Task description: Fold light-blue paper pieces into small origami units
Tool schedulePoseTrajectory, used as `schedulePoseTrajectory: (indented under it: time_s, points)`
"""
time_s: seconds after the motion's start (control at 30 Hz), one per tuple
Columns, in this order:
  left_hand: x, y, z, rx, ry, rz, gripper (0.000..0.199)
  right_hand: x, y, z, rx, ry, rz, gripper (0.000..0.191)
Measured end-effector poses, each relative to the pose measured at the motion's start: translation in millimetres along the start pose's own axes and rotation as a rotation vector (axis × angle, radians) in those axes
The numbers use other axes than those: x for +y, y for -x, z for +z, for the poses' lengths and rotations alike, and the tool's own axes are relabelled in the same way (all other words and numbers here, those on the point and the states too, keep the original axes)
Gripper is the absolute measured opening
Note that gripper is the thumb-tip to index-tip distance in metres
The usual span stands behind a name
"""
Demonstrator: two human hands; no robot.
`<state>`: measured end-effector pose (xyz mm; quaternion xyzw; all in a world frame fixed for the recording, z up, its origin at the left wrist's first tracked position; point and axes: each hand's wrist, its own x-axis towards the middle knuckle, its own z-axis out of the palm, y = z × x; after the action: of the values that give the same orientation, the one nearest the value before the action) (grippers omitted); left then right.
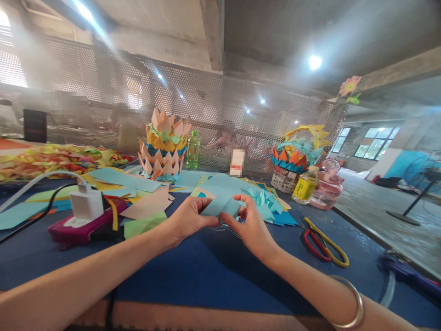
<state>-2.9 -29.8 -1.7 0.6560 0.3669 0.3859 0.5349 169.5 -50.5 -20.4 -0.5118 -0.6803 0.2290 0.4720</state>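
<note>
A light blue sheet of paper (220, 205), partly folded, is held above the table between both hands. My left hand (193, 216) pinches its left side, thumb along the lower edge. On the other side, my right hand (250, 223) grips the paper between thumb and curled fingers; a bracelet circles that wrist. Just behind the hands lie more light blue sheets (223, 184) and a cluster of folded light blue pieces (263, 197). Loose sheets in peach (146, 205) and green (144, 224) lie beside my left hand.
Scissors (325, 241) and a purple-handled tool (409, 271) lie at right. A magenta power strip (87, 220) with a white charger (86, 202) sits left. Layered paper crafts (161, 151), a green bottle (193, 151), a yellow-labelled bottle (305, 186) and a pink jug (326, 186) stand behind.
</note>
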Motion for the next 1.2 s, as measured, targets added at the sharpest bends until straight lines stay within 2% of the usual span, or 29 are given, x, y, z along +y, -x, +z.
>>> schedulePoseTrajectory:
  time_s: [0.2, 0.3, 0.47, 0.53, 0.7, 0.93, 1.2]
  points:
    - [-0.9, -1.7, 0.2, -0.005, 0.020, 0.010, 0.026, -2.0, 1.3, -1.1, 0.007, -0.090, -0.050, 0.048]
    - [-2.3, -2.9, -1.2, -0.011, 0.014, -0.017, 0.027, -1.9, 2.8, -1.2, 0.031, -0.080, -0.091, 0.048]
    - [-3.4, -4.0, -2.2, -0.109, 0.006, -0.127, 0.021, -4.6, 3.0, -2.6, 0.088, -0.029, -0.178, 0.045]
    - [-2.8, -4.1, -2.2, -0.112, -0.040, -0.138, 0.021, -5.7, 2.9, -3.2, 0.106, -0.015, -0.192, 0.044]
    - [1.1, -2.4, -1.8, -0.067, -0.101, -0.032, 0.023, -3.3, 2.3, -2.7, 0.060, -0.053, -0.116, 0.050]
    - [0.7, -2.3, -1.7, -0.026, -0.160, -0.039, 0.027, 3.3, -2.5, -2.0, 0.047, -0.127, -0.090, 0.055]
    - [-1.6, -4.1, -2.5, 0.043, -0.273, -0.011, 0.033, 0.6, -5.7, -7.5, -0.003, -0.100, -0.024, 0.045]
